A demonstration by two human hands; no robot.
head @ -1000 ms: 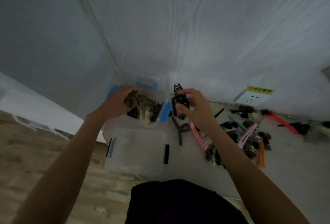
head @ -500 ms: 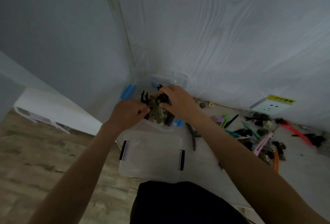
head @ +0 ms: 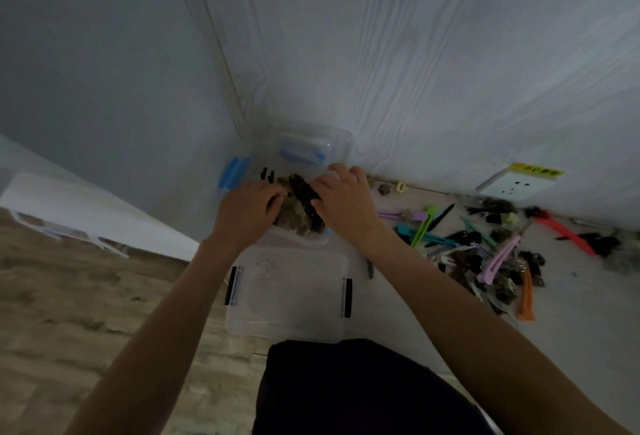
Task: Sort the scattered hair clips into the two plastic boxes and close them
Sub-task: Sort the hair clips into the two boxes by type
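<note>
Far box (head: 277, 171) sits jammed into the wall corner (head: 239, 115), its clear lid (head: 304, 143) with blue handle tipped up against the wall, blue latch (head: 233, 173) sticking out on the left; no room behind or to the left of it. Near box (head: 287, 292) is directly in front, touching or almost touching the far one, lid on, black latches on both sides; its near edge is close to the dark clothing (head: 346, 389) at the bottom. Open tabletop (head: 571, 323) space is to the right and front-right only. Left hand (head: 246, 212) is over the far box's left side, fingers curled down into the pile of clips (head: 294, 219); can't tell whether the grip is actually holding one or just pressing. Right hand (head: 343, 202) is over the right side, fingers bent onto the pile next to a black claw clip (head: 304, 190); grip on it is not clear either. Far box is heaped with dark and brownish claw clips, above rim level. Near box looks empty through the lid, not certain. Unsorted clips (head: 485, 254) lie scattered on the tabletop right of the boxes: pink, green, teal, orange, red flat ones plus dark claw types. Wall socket (head: 509, 186) behind them.
</note>
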